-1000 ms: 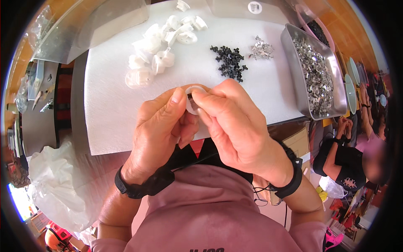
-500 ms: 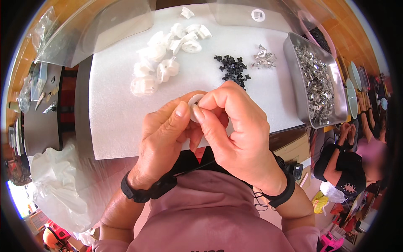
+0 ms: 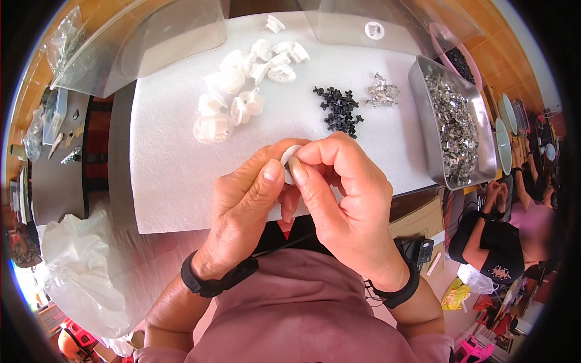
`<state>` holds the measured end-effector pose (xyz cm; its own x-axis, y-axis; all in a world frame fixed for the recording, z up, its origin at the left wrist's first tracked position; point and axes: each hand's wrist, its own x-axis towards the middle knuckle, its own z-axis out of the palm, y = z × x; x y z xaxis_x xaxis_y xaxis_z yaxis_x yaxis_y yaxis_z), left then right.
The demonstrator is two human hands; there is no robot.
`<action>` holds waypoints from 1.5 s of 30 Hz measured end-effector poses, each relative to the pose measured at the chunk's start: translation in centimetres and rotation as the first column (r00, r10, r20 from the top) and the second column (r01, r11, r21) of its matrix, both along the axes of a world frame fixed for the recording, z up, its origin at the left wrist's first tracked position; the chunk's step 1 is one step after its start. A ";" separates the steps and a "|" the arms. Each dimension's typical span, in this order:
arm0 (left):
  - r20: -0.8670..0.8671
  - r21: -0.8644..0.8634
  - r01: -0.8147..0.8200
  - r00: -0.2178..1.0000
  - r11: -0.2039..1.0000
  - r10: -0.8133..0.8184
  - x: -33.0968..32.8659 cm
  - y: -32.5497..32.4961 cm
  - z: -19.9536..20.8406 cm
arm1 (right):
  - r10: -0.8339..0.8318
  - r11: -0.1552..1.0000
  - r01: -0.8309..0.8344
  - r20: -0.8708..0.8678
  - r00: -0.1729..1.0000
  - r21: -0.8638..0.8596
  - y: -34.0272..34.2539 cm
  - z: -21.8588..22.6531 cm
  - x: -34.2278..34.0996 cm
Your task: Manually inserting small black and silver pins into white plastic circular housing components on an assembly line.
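Head — left hand (image 3: 247, 199), right hand (image 3: 351, 206) pinch white piece (image 3: 289, 156).

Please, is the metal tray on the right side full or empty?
Partly full: small silvery pieces lie heaped in the metal tray, while bare inner wall shows beside them.

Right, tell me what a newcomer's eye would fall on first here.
Probably the left hand and right hand at the centre, pinching a small round-rimmed white part between them. Next, likely the metal tray at right, heaped with shiny metal pieces, then the black cross-shaped pieces contrasting with the white sheet, right of the scattered white plastic parts.
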<state>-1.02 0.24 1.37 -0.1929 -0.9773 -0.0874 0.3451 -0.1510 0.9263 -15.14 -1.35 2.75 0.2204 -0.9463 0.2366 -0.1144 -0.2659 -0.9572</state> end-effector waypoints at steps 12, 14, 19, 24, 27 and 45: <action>-0.030 -0.048 0.021 0.999 0.999 -0.022 0.1 -0.1 -0.6 | 0.030 0.995 -0.038 0.096 0.995 0.088 0.1 0.3 -0.3; -0.026 -0.042 0.016 1.000 0.999 -0.017 0.1 -0.1 -0.5 | 0.048 0.990 -0.068 0.160 0.986 0.121 0.2 0.1 -0.4; -0.017 -0.042 -0.012 1.000 0.999 0.011 -0.1 0.0 -0.5 | 0.050 0.990 -0.070 0.158 0.986 0.122 -0.2 -0.1 -0.2; 0.017 -0.031 -0.016 1.000 0.999 0.017 -0.2 0.1 -0.5 | 0.026 0.999 -0.030 0.089 0.996 0.041 -0.1 -0.5 -0.1; 0.033 -0.043 -0.019 0.999 0.999 0.020 -0.4 0.1 -0.3 | -0.009 0.998 0.010 0.011 1.000 -0.067 0.0 -0.8 -0.2; 0.088 -0.016 -0.011 0.996 1.000 0.013 -0.2 -0.1 -0.2 | -0.015 0.925 -0.021 -0.092 0.996 -0.380 -0.9 -1.5 -0.2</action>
